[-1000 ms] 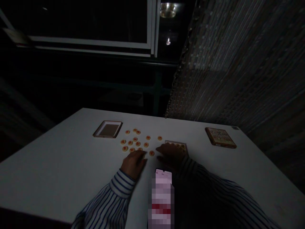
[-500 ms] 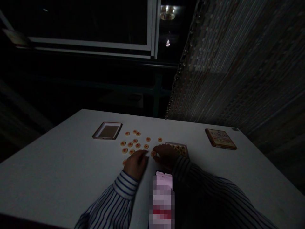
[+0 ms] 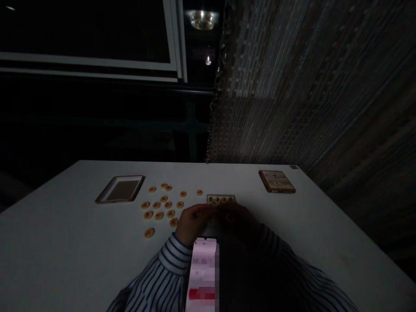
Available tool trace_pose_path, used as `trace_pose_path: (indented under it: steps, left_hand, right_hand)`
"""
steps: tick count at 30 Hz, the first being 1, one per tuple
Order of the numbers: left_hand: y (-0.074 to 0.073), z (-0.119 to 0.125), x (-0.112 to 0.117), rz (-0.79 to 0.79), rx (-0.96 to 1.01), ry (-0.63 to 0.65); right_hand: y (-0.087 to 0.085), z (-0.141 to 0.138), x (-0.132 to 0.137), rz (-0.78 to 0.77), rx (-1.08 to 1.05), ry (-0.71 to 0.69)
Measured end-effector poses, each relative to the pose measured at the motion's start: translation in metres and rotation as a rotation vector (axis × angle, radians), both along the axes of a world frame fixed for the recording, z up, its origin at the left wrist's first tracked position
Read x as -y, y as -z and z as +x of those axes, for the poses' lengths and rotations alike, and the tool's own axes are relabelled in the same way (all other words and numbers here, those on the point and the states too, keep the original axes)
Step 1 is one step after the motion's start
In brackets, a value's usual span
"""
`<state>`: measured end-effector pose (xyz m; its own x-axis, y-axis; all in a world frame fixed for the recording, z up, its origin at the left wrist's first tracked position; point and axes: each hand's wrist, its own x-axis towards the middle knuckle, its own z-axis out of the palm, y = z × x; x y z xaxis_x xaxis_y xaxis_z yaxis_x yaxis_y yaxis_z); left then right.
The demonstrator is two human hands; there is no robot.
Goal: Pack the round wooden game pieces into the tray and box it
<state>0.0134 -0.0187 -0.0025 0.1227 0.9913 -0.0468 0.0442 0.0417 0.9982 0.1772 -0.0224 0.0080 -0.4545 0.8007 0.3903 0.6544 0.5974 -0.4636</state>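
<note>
My left hand (image 3: 193,222) is closed, its bent fingers reaching right to the near side of a small tray (image 3: 208,199) of Chinese chess pieces. Against its fingertips, my right hand (image 3: 238,220) lies curled in deep shadow over the tray's near part. What either hand holds, if anything, is hidden by the fingers and the dark. A row of dark-marked pieces (image 3: 221,199) shows along the tray's far side. Left of my hands, several red-marked Chinese chess pieces (image 3: 159,216) are scattered loose, one (image 3: 173,222) close beside my left hand.
A phone (image 3: 204,271) with a lit screen is between my forearms. An open, shallow box part (image 3: 141,183) lies at the back left of the white table (image 3: 65,242), and a printed box lid (image 3: 277,181) at the back right. A bead curtain (image 3: 260,108) hangs behind.
My left hand has moved right, away from the loose pieces, to meet my right hand at the tray. The piece seen in my right fingers is now hidden. The view has turned right.
</note>
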Motion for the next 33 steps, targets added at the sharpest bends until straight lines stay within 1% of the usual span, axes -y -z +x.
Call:
trace_pose_path:
  steps: [3, 7, 9, 11, 15, 18, 20, 23, 25, 27, 29, 31, 33]
  left_hand:
    - [0.005, 0.004, -0.001, -0.050, 0.054, -0.012]
    - [0.013, 0.003, -0.002, -0.106, 0.143, -0.023]
    - [0.015, 0.003, -0.002, -0.138, 0.171, -0.021]
    - [0.016, 0.003, -0.002, -0.154, 0.183, -0.019]
    - [0.014, 0.005, 0.000, -0.138, 0.194, 0.008]
    - [0.015, 0.005, 0.000, -0.134, 0.175, 0.023]
    - [0.016, 0.005, 0.000, -0.131, 0.176, 0.022]
    - [0.019, 0.006, 0.000, -0.146, 0.222, -0.007]
    - [0.020, 0.006, 0.000, -0.180, 0.282, -0.011]
    - [0.019, 0.007, 0.000, -0.216, 0.342, -0.003]
    - [0.018, 0.007, 0.000, -0.245, 0.376, -0.001]
    - [0.016, 0.008, 0.001, -0.256, 0.399, 0.003]
    - [0.015, 0.010, 0.002, -0.260, 0.408, 0.016]
  right_hand:
    - [0.007, 0.004, 0.001, -0.090, -0.114, 0.002]
    - [0.020, 0.003, -0.001, -0.272, -0.349, 0.107]
    - [0.025, 0.003, -0.003, -0.339, -0.435, 0.123]
    - [0.027, 0.003, -0.005, -0.372, -0.469, 0.110]
    - [0.027, 0.004, -0.007, -0.389, -0.495, 0.113]
    - [0.028, 0.007, -0.007, -0.385, -0.473, 0.073]
    - [0.029, 0.008, -0.008, -0.375, -0.442, 0.046]
    - [0.030, 0.009, -0.008, -0.316, -0.372, 0.088]
    - [0.029, 0.009, -0.007, -0.198, -0.289, 0.111]
    - [0.026, 0.008, -0.006, -0.052, -0.202, 0.077]
    - [0.023, 0.006, -0.005, 0.057, -0.153, 0.035]
    - [0.020, 0.004, -0.005, 0.115, -0.140, 0.002]
    - [0.019, 0.003, -0.005, 0.130, -0.132, -0.012]
